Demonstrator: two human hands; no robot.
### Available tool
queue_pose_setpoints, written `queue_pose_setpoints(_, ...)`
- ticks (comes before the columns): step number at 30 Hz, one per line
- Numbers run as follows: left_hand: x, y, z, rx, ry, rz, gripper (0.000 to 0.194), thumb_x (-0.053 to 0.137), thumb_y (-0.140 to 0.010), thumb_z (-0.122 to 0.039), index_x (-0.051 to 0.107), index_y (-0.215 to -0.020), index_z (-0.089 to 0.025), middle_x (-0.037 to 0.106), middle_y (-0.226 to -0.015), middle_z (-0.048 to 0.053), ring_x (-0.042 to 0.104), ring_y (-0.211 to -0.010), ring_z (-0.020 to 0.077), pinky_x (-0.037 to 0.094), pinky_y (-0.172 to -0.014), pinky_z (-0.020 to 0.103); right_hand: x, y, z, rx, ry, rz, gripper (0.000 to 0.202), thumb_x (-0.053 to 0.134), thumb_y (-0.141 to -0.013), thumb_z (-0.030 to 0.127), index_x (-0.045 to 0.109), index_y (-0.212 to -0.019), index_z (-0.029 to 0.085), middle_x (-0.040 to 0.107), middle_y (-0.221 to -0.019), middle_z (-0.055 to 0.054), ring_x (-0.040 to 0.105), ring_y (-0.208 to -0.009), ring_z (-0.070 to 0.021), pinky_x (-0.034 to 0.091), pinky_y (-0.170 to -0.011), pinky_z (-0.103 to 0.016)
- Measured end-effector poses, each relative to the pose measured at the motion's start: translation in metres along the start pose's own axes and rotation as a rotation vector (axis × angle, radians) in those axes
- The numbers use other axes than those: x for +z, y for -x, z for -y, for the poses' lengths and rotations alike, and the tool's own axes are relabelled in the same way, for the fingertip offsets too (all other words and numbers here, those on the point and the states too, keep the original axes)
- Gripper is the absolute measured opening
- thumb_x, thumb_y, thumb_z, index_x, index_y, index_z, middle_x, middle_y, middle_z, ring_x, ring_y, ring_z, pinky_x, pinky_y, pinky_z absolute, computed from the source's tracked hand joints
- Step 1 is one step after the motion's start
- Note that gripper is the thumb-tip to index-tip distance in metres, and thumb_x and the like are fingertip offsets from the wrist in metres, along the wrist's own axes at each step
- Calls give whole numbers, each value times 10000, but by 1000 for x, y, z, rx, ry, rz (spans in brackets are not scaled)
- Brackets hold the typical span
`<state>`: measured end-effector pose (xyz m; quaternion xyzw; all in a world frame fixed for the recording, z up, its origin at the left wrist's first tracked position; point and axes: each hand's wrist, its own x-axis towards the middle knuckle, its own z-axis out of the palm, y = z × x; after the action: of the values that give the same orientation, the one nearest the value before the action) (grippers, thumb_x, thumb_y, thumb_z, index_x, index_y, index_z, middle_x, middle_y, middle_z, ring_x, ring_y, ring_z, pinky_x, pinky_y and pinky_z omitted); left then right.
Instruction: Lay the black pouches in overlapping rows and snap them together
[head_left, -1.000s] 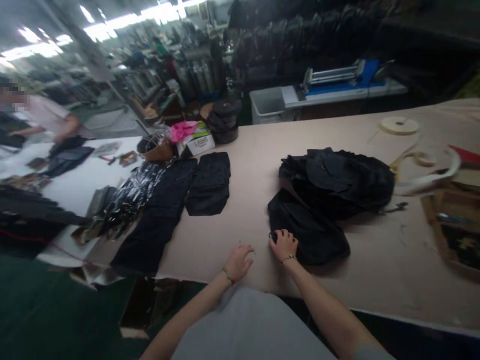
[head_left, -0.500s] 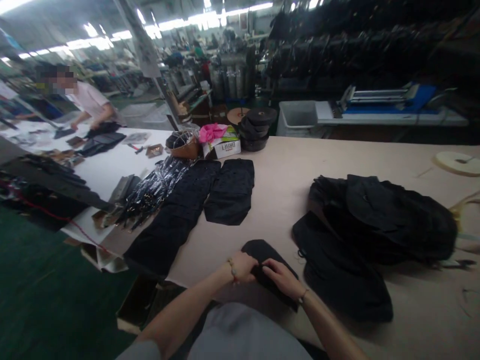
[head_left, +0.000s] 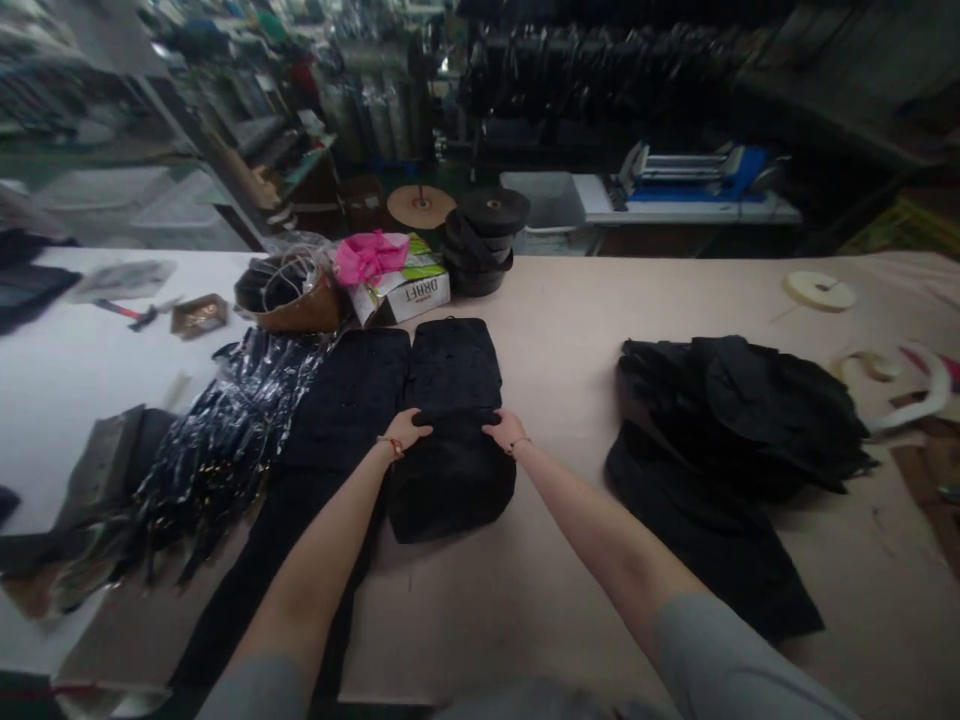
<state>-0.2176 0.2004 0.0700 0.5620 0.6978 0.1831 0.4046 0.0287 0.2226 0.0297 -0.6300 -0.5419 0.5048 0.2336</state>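
Observation:
A black fabric piece (head_left: 453,480) lies over the lower part of a row of overlapping black pieces (head_left: 454,365). My left hand (head_left: 409,429) grips its upper left corner between thumb and fingers. At the upper right corner, my right hand (head_left: 507,430) pinches the same piece. Another column of black pieces (head_left: 341,400) runs alongside on the left. To the right are a heap of black fabric (head_left: 742,410) and a separate black piece (head_left: 712,540) partly beneath it.
Plastic-wrapped black straps (head_left: 225,440) lie at left. Along the back edge stand a brown basket (head_left: 304,308), a white box (head_left: 409,297) with pink cloth, and black webbing rolls (head_left: 480,245). A cream tape roll (head_left: 819,290) lies at back right.
Both hands have moved forward from the table's near edge with the black piece, onto the row of pieces. The view has turned right and down; the other person is out of view.

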Motion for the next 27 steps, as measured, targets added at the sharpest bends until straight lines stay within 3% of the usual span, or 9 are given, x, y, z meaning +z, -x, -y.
queue_pose_setpoints(3, 10, -32, 13, -18, -8, -32, 393, 588, -879, -375, 559, -1186, -131, 601, -1174, 99, 593, -1028, 215, 506, -888, 405, 13, -28, -6, 45, 76, -104, 437, 638, -757, 132, 555, -1175, 39, 614, -1201, -176, 561, -1085, -254, 371, -984, -393)
queue_pose_setpoints(6, 23, -49, 28, -59, -23, -77, 481, 681, -801, -355, 548, -1205, -132, 632, -1178, 121, 600, -1062, 218, 468, -936, 332, 26, -32, -19, 47, 104, -156, 435, 603, -795, 142, 544, -1223, 90, 610, -1227, -145, 561, -1102, -227, 389, -988, -354)
queue_pose_setpoints(9, 36, -44, 39, -50, -87, -199, 623, 683, -776, -316, 451, -1331, -157, 607, -1243, 140, 577, -1135, 250, 446, -969, 342, 24, -9, -46, -107, 133, -268, 473, 567, -825, 183, 499, -1290, 130, 583, -1269, -119, 534, -1152, -200, 386, -1018, -326)
queue_pose_setpoints(11, 44, -27, 43, 33, -179, -316, 708, 655, -784, -314, 360, -1409, -162, 535, -1337, 156, 500, -1232, 286, 405, -1024, 403, 7, 21, -73, -226, 217, -352, 477, 565, -816, 197, 507, -1286, 138, 575, -1269, -115, 511, -1174, -201, 368, -1041, -332)
queue_pose_setpoints(15, 61, 43, 56, 175, -322, -449, 600, 549, -846, -367, 399, -1394, -175, 453, -1418, 136, 394, -1316, 313, 339, -1078, 472, -64, 110, -142, -167, 526, -535, 500, 573, -785, 205, 532, -1277, 131, 501, -1349, -143, 437, -1244, -245, 307, -1077, -384)
queue_pose_setpoints(17, 77, 92, 69, 194, -342, -409, 518, 503, -867, -379, 463, -1339, -168, 519, -1354, 129, 447, -1270, 297, 358, -1069, 462, -104, 152, -177, -39, 678, -605, 537, 609, -780, 283, 530, -1293, 146, 444, -1414, -151, 388, -1286, -291, 264, -1085, -448)
queue_pose_setpoints(20, 118, 169, 88, 219, -359, -285, 493, 482, -862, -363, 497, -1291, -120, 551, -1313, 144, 486, -1230, 288, 374, -1064, 460, -146, 188, -217, 47, 800, -547, 460, 566, -829, 343, 566, -1250, 156, 484, -1395, -143, 416, -1270, -284, 265, -1072, -452)
queue_pose_setpoints(23, 167, 233, 92, 184, -328, -204, 470, 475, -849, -337, 514, -1264, -121, 575, -1284, 133, 515, -1203, 275, 403, -1048, 459, -163, 198, -236, -38, 861, -457, 315, 458, -893, 262, 624, -1140, 159, 541, -1348, -118, 457, -1238, -233, 299, -1051, -388)
queue_pose_setpoints(27, 219, 280, 60, 246, -261, -132, 421, 500, -831, -290, 544, -1229, -159, 597, -1264, 103, 531, -1199, 247, 412, -1056, 449, -168, 199, -233, -83, 916, -424, 239, 453, -887, 220, 655, -1001, 163, 570, -1291, -123, 500, -1140, -238, 366, -968, -350)
